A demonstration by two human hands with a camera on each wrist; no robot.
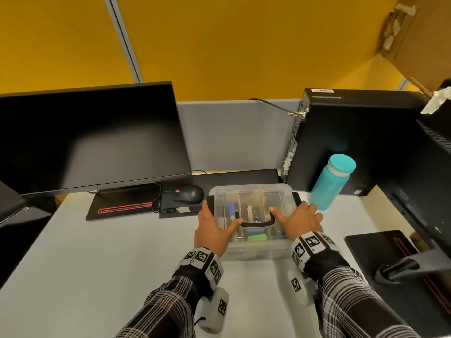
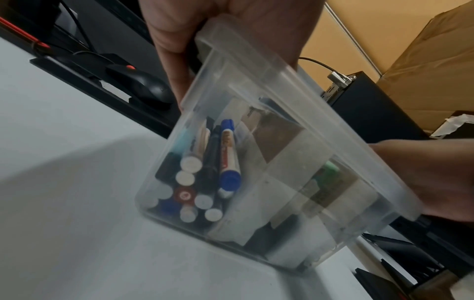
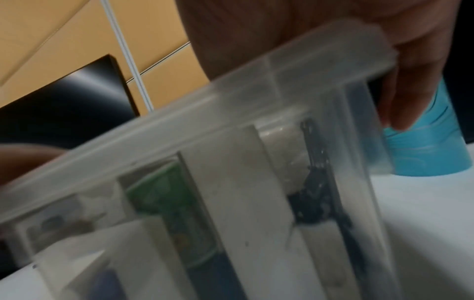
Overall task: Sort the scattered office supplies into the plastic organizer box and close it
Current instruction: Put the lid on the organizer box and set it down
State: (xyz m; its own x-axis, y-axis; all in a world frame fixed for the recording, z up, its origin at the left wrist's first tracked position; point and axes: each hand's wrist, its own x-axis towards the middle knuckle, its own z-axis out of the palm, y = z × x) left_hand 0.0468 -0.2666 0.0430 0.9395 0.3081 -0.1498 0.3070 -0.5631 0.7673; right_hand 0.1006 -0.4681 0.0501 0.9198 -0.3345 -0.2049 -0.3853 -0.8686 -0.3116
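Note:
The clear plastic organizer box [image 1: 253, 250] stands on the desk with its lid on and a black handle [image 1: 256, 224] lying flat on top. My left hand [image 1: 213, 228] grips its left end: thumb on the lid, fingers curled down over the black latch [image 1: 210, 203]. My right hand [image 1: 301, 219] grips the right end the same way, by the other latch [image 1: 296, 197]. Through the wall, the left wrist view shows several markers [image 2: 205, 172] in one compartment and a green item [image 2: 329, 174] further along. The right wrist view shows black binder clips [image 3: 313, 192] inside.
A dark monitor [image 1: 85, 137] stands at the back left, with a black mouse [image 1: 189, 193] and a keyboard [image 1: 244, 176] behind the box. A teal bottle [image 1: 332, 181] stands just right of the box, before a computer tower [image 1: 353, 137]. A second monitor's stand [image 1: 390, 259] is at the right.

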